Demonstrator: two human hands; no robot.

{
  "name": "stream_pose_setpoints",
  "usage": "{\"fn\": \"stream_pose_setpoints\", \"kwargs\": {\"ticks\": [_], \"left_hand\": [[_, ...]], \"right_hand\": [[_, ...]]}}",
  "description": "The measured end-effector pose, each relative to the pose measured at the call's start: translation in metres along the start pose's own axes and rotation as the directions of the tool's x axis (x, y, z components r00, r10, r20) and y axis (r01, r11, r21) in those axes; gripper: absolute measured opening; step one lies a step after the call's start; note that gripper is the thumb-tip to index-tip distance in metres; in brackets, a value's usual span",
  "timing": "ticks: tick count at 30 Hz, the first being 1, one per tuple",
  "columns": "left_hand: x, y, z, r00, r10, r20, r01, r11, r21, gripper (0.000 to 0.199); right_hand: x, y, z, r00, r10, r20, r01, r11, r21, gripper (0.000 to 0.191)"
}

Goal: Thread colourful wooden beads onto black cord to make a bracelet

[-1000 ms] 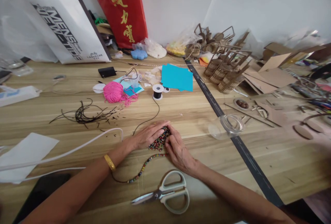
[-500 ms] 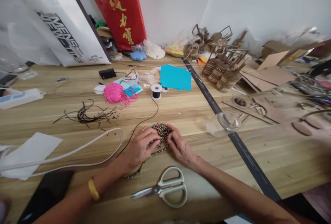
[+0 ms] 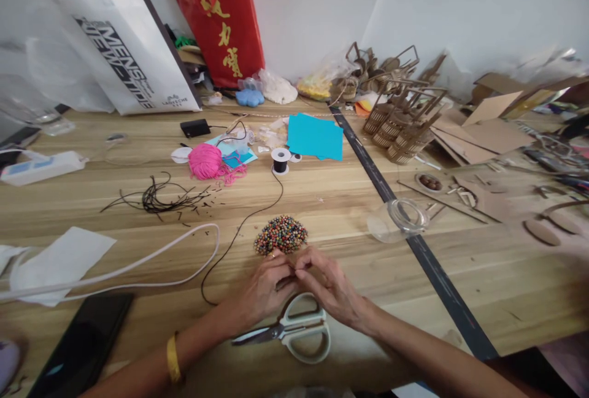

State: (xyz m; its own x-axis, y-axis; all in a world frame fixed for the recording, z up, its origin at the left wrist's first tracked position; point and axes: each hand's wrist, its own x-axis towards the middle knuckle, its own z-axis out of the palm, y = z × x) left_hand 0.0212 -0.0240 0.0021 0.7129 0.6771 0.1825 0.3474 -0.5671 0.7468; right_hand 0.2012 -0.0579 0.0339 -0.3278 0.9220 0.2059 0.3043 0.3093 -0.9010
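Observation:
A heap of small multicoloured beads (image 3: 280, 234) lies on the table just beyond my fingers. My left hand (image 3: 271, 281) is closed in a pinch, a ring on one finger. Its fingertips meet those of my right hand (image 3: 327, 281), which is pinched too. What they grip is too small and covered to make out. A black cord (image 3: 239, 226) runs from a white spool (image 3: 280, 160) toward my left wrist, where its end is hidden. Light-handled scissors (image 3: 304, 329) lie beneath and in front of my hands.
Left are cut black cord pieces (image 3: 165, 195), a white cable (image 3: 184, 284) and a dark phone (image 3: 83, 343). Pink yarn (image 3: 205, 160) and blue sheets (image 3: 315, 136) lie farther back. At right stand a clear round container (image 3: 400, 220) and small woven baskets (image 3: 400, 125).
Both hands have drawn back from the bead heap toward me, and their fingertips have come together. The heap is now uncovered. The beaded strand seen on the table earlier is no longer visible.

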Motion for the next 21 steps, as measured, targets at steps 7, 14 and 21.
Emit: {"fn": "stream_pose_setpoints", "kwargs": {"ticks": [7, 14, 21], "left_hand": [[-0.02, 0.005, -0.004, 0.997, 0.015, -0.073, -0.01, 0.998, 0.064, 0.019], [-0.041, 0.019, -0.008, 0.999, -0.043, 0.009, 0.04, 0.972, 0.234, 0.02], [-0.053, 0.021, -0.015, 1.0, 0.005, -0.026, 0.007, 0.906, 0.422, 0.023]], "right_hand": [[0.001, 0.012, 0.004, 0.977, 0.207, -0.044, -0.191, 0.951, 0.241, 0.021], [0.016, 0.031, 0.008, 0.983, 0.172, 0.069, -0.178, 0.979, 0.096, 0.018], [0.018, 0.043, 0.01, 0.99, 0.111, 0.082, -0.112, 0.994, 0.006, 0.013]]}}
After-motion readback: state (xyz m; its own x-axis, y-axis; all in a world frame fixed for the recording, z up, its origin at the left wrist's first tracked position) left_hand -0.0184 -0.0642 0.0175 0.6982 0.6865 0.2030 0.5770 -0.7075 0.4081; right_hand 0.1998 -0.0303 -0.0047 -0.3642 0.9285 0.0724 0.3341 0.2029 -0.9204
